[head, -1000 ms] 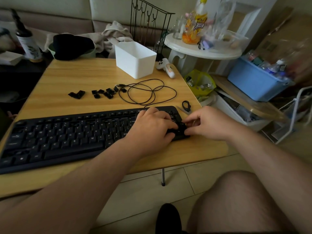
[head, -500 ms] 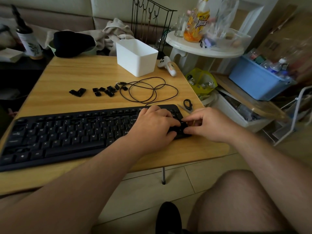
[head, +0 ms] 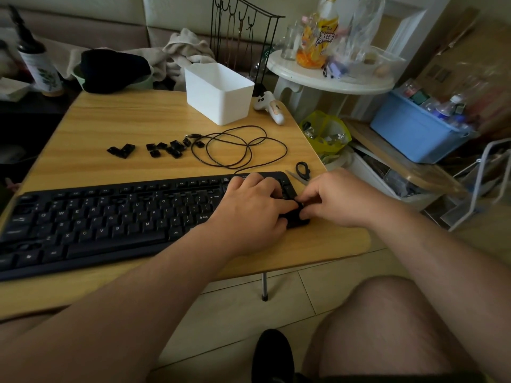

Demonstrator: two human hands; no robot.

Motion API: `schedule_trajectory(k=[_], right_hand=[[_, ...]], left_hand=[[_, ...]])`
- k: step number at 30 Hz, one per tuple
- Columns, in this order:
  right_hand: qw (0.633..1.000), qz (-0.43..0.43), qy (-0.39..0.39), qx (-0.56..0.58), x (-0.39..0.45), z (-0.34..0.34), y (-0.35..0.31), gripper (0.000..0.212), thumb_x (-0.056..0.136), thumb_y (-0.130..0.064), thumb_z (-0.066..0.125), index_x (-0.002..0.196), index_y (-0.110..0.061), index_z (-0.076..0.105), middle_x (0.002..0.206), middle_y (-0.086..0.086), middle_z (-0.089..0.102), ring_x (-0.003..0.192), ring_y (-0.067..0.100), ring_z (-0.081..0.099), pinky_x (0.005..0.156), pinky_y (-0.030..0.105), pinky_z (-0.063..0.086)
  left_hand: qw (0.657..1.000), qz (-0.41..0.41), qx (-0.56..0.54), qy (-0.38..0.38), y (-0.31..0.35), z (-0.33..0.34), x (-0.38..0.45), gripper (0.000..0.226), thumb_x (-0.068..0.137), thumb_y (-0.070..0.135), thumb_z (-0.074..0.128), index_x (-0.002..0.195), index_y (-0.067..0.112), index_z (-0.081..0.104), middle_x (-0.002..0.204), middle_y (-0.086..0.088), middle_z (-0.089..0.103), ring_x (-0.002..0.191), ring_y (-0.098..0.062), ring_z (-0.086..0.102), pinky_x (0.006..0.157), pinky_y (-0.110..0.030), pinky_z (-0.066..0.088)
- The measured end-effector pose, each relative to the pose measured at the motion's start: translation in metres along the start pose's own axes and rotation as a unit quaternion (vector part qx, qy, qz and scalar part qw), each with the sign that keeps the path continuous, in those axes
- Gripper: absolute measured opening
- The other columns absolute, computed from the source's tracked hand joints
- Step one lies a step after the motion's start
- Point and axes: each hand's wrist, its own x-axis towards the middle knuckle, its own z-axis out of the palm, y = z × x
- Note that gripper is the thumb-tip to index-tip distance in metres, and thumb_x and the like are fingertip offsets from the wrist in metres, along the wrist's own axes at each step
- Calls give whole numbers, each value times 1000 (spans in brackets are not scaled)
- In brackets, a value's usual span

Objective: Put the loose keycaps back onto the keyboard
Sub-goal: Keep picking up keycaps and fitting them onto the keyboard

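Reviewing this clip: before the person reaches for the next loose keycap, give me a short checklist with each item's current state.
1. Loose keycaps remain on the table: ok.
2. Keyboard lies flat on the table: ok.
3. Current keycap seated at the keyboard's right end: cannot tell, both hands cover it.
4. Left hand free to reach: not ok, it rests on the keys.
5. Right hand free: cannot tell, its fingertips are curled at the keyboard corner.
6. Cable apart from the keycaps: not ok, its loops lie against the nearest ones.
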Motion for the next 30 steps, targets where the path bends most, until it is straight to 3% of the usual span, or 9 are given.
schedule_trajectory(k=[7,11,14,18,21,24,27,30], right_hand=[[999,28,20,-35,0,6,-6,21,83,-38,83,104,-35,80,93,-7,70,92,17,62,84,40,56],[994,29,5,-104,2,5,-17,9,84,-37,81,85,-31,76,84,-4,61,85,23,59,73,37,55],[996,26,3,-88,1,4,-17,14,81,-35,83,75,-33,71,79,-7,62,85,19,59,72,35,53],[999,29,-19,-37,-3,-11,-18,10,81,-34,86,87,-34,78,85,-15,67,84,4,60,73,30,52],[1000,26,16,3,5,-21,-30,13,84,-31,84,94,-37,79,90,-19,68,85,-3,58,70,20,46],[996,11,74,53,30,-17,-56,15,87,-28,81,97,-39,79,89,-21,71,85,-3,61,69,20,46],[987,-18,126,99,63,-10,-93,17,93,-28,73,107,-36,79,103,-16,75,94,5,64,82,25,50],[981,-28,152,114,97,2,-127,20,96,-24,68,113,-30,79,111,-9,74,94,7,60,83,23,46]], left_hand=[[999,-3,38,-10,4,-5,0,62,92,54,13,141,55,51,132,6,55,125,-25,45,101,-49,37],[997,8,74,-15,10,-9,0,50,101,51,21,140,53,53,133,4,54,124,-27,43,99,-48,35],[997,5,72,-17,13,-9,-1,46,103,51,27,142,51,51,135,2,53,125,-28,42,100,-49,34],[999,9,32,-22,11,-9,-6,45,103,54,32,143,50,51,140,5,53,129,-26,40,104,-49,33],[999,7,-33,-35,-6,-21,-6,43,100,53,46,143,50,53,144,12,51,135,-24,36,110,-49,31],[994,-57,-92,-22,-41,-40,-5,39,98,53,50,135,50,60,137,17,58,132,-23,41,111,-51,35],[984,-137,-109,-17,-82,-59,-15,45,91,61,44,131,51,63,133,16,64,131,-24,49,113,-57,37],[961,-241,-136,-3,-125,-74,-35,32,98,45,60,129,46,67,136,11,65,129,-22,52,111,-51,44]])
